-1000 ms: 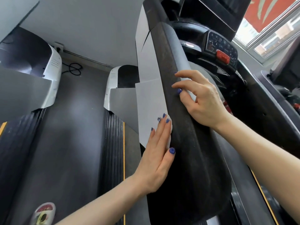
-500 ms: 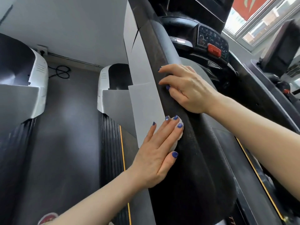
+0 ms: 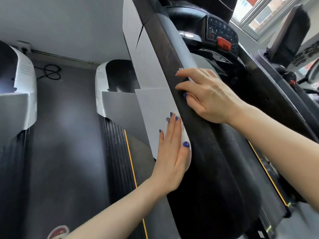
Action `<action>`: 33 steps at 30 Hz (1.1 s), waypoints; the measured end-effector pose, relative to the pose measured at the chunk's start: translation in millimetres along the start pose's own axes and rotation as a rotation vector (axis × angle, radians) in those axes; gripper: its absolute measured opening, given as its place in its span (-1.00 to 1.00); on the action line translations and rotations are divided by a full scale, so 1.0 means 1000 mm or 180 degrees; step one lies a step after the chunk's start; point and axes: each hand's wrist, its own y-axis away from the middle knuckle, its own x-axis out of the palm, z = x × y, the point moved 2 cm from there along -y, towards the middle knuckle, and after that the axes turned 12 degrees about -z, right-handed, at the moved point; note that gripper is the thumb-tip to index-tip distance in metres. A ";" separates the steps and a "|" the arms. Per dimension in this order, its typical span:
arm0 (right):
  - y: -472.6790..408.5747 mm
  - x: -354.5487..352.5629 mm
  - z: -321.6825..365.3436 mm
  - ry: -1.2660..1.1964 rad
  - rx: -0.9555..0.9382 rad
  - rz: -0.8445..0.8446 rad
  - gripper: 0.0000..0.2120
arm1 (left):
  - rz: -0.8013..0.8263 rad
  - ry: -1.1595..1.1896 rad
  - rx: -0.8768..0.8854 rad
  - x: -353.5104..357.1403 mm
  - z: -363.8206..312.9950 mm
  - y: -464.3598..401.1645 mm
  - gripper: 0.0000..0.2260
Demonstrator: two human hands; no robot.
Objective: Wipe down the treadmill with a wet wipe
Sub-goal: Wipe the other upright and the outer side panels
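Observation:
The treadmill's black padded handrail (image 3: 212, 169) runs from the bottom centre up to the console (image 3: 222, 37). A light grey side panel (image 3: 151, 107) lies along its left edge. My left hand (image 3: 170, 152) lies flat with straight fingers on that panel and presses a white wet wipe (image 3: 189, 156) against it. Only a thin edge of the wipe shows beside my thumb. My right hand (image 3: 207, 95) rests on top of the handrail further up, its fingers draped over the rail's left edge.
A red stop button (image 3: 224, 43) sits on the console. Left of the handrail is the ribbed side rail with a yellow line (image 3: 120, 152), a second treadmill's white motor cover (image 3: 24, 94), and a cable on the dark floor (image 3: 50, 71). Windows are at the top right.
My left hand slid with the wipe off the black pad's edge, back onto the grey panel, fingers now pointing up along it. My right hand stayed on the handrail.

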 end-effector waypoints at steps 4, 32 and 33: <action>-0.017 0.010 0.008 -0.0040 -0.0027 0.0170 -0.63 | -0.0101 0.0060 -0.0062 0.003 -0.003 -0.011 -0.41; -0.023 0.019 0.010 -0.0312 -0.0369 0.0196 -0.73 | -0.0338 0.0316 -0.1321 0.010 0.060 0.013 -0.46; -0.023 0.019 0.010 -0.0318 -0.0362 0.0185 -0.73 | -0.0351 0.0341 -0.1293 0.010 0.058 0.013 -0.46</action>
